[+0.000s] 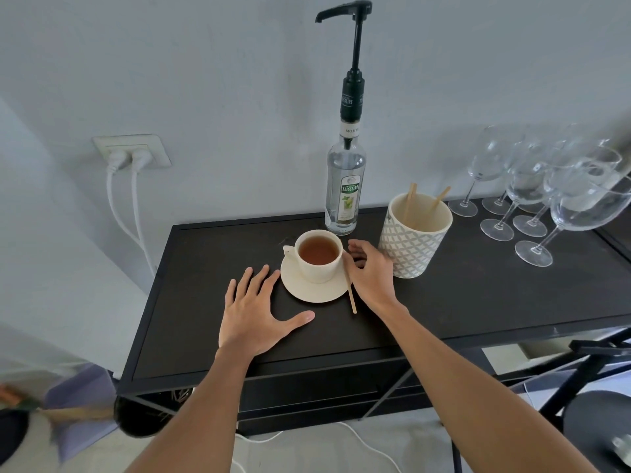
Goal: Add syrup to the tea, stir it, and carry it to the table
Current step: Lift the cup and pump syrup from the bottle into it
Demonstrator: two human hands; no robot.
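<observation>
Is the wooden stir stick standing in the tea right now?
No, the stir stick lies across the saucer rim beside the cup.

Cream cup [319, 259] holding amber-brown tea [318, 250], on a cream saucer [309, 288] just beyond the left fingers [254, 278]; grey-and-white lattice-patterned pot [411, 245] showing behind the right fingers [356, 249]; black tabletop [478, 295] lying beneath.

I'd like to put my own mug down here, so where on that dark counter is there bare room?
The left end of the dark counter, from the left hand to the edge, is bare. So is the front right stretch below the patterned cup. It is crowded around the teacup, syrup bottle and wine glasses.
</observation>
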